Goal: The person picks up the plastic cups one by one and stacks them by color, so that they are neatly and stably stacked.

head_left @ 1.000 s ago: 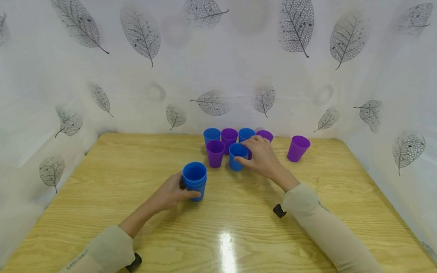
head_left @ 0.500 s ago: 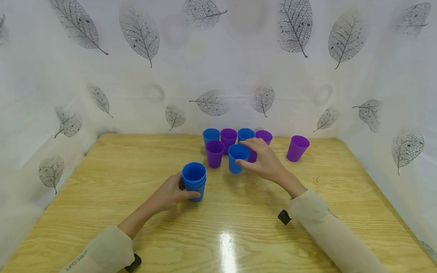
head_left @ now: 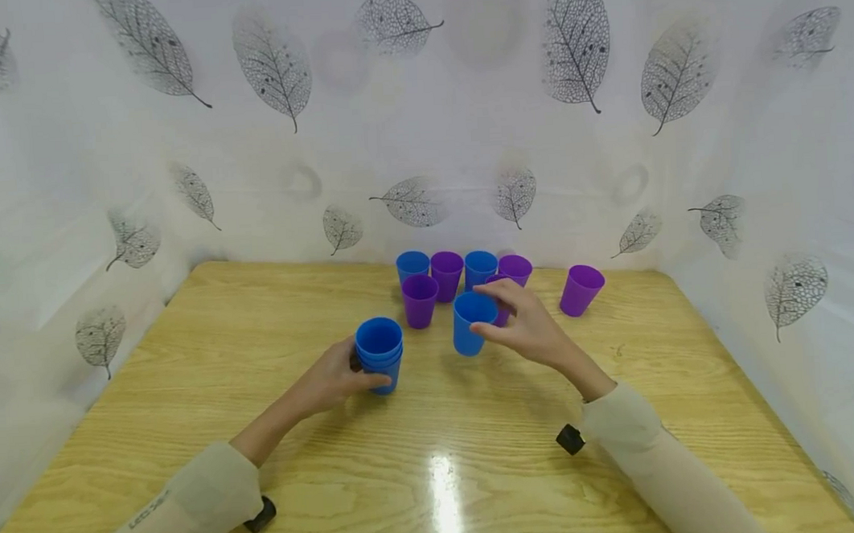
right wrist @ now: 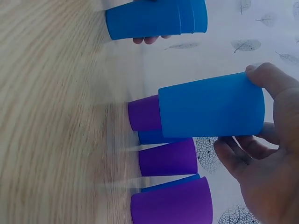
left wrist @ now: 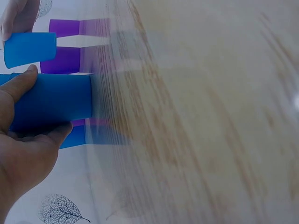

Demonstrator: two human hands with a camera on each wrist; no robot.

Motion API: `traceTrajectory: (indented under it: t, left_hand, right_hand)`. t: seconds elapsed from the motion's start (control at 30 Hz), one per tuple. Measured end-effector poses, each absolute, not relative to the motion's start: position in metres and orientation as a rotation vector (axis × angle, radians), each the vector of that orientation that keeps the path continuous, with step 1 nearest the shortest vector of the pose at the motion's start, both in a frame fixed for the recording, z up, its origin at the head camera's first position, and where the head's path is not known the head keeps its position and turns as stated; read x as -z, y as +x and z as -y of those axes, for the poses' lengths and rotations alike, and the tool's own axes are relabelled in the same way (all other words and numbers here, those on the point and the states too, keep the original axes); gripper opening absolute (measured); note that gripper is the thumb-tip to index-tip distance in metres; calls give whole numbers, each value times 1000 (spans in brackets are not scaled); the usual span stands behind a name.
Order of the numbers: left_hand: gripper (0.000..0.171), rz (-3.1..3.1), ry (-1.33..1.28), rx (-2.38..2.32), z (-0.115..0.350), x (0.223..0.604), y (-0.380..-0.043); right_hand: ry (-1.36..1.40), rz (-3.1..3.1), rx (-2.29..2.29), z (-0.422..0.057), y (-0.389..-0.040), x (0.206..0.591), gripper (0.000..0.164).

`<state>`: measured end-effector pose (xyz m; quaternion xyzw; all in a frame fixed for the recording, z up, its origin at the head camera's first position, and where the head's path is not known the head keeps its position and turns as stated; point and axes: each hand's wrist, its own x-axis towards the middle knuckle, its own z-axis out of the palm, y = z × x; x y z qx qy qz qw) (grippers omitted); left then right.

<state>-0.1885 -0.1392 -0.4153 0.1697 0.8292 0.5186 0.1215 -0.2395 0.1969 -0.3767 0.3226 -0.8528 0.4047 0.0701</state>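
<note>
In the head view my left hand (head_left: 335, 377) grips a stack of nested blue cups (head_left: 380, 357) that stands upright on the table, its thumb across the front. To the right, my right hand (head_left: 527, 326) holds a single blue cup (head_left: 469, 325) near its rim, between thumb and fingers. The right wrist view shows this blue cup (right wrist: 210, 107) raised off the tabletop, slightly tilted. Behind it stand purple and blue cups in a cluster; a purple cup (head_left: 420, 301) is nearest on the left, and another purple cup (head_left: 503, 315) is partly hidden by my right hand.
A blue cup (head_left: 413, 265), a purple cup (head_left: 448, 275), a blue cup (head_left: 481, 268) and a purple cup (head_left: 516, 268) line the table's back edge. One more purple cup (head_left: 582, 290) stands apart at right. A leaf-print curtain (head_left: 419, 122) hangs behind the wooden table (head_left: 301, 482).
My right hand has lifted the blue cup from the front of the cluster and drawn it toward me. My left hand and its stack have stayed in place.
</note>
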Motion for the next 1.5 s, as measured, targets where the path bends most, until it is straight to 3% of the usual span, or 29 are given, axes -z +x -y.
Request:
traceTrajectory:
  t: [0.67,1.5]
  left_hand:
    - [69,-2417,495,-1517,140,418,-189]
    - [66,-2451,512,-1488,140,416,-188]
  right_hand:
    - [1105,2491,-1506,-195,-198,369,55]
    - [1167,2414,-1502,-159,-188,361,59]
